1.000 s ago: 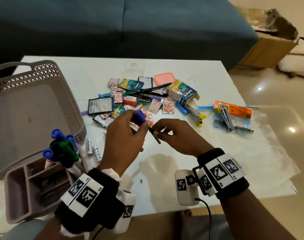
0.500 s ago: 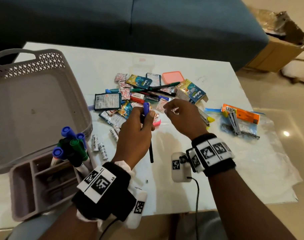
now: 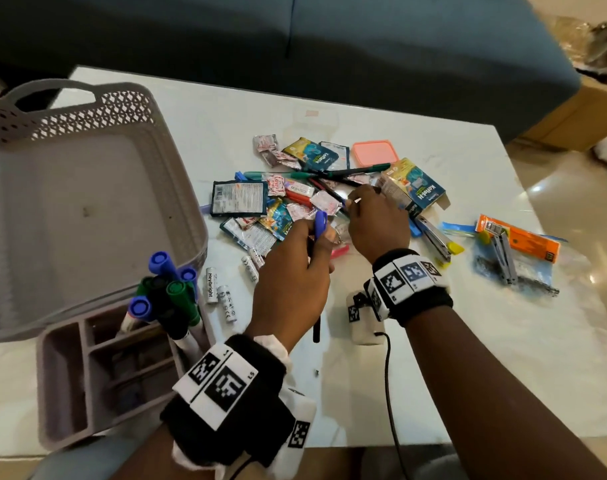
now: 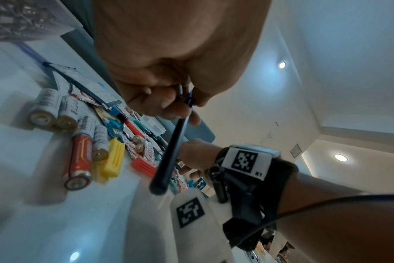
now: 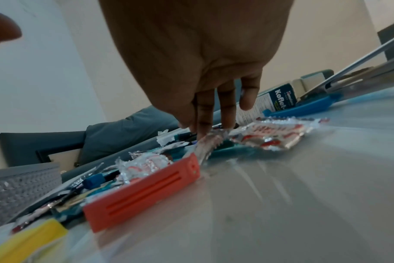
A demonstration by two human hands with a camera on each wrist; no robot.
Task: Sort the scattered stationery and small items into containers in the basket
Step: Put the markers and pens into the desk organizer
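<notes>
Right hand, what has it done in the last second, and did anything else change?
The right hand let go of the pen and reached forward into the pile, fingers extended. The left hand now holds the pen alone, upright. The basket, organizer and batteries stayed put.

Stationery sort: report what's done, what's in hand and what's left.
Done: several markers stand in the compartment organiser. In hand: the left hand grips a blue-capped pen; the right hand reaches into the pile. Left: batteries, sachets, staplers, and the empty basket.
</notes>
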